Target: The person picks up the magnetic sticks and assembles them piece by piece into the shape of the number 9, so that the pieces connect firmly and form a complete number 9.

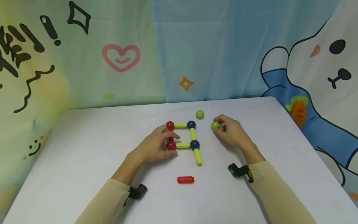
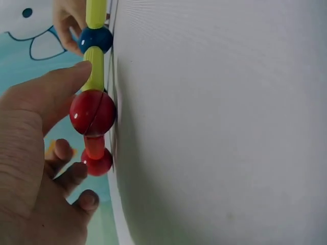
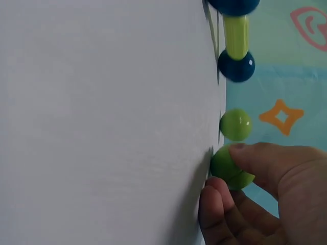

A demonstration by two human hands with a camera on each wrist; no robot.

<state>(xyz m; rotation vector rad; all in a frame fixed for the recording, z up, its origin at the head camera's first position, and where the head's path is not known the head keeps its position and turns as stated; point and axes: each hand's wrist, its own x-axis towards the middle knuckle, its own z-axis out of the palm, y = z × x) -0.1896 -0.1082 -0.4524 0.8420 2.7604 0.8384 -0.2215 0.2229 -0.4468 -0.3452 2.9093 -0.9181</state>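
A figure of magnetic balls and rods lies on the table: two red balls [image 1: 171, 145] with a red rod [image 2: 95, 147] between them, two dark blue balls [image 1: 195, 144], and several yellow-green rods [image 1: 183, 145]. One of those rods points toward the front from the nearer blue ball. My left hand [image 1: 159, 143] arches over the red side, its thumb by the near yellow-green rod, its fingers spread and loosely bent; contact is unclear. With thumb and fingers, my right hand [image 1: 232, 131] pinches a green ball [image 3: 227, 162] low over the table, right of the figure.
A second green ball [image 1: 199, 114] sits behind and left of the pinched one. Nearer the front, a loose red rod [image 1: 185, 179] lies on the white table [image 1: 84, 174]. A printed curtain [image 1: 195, 46] hangs behind the table.
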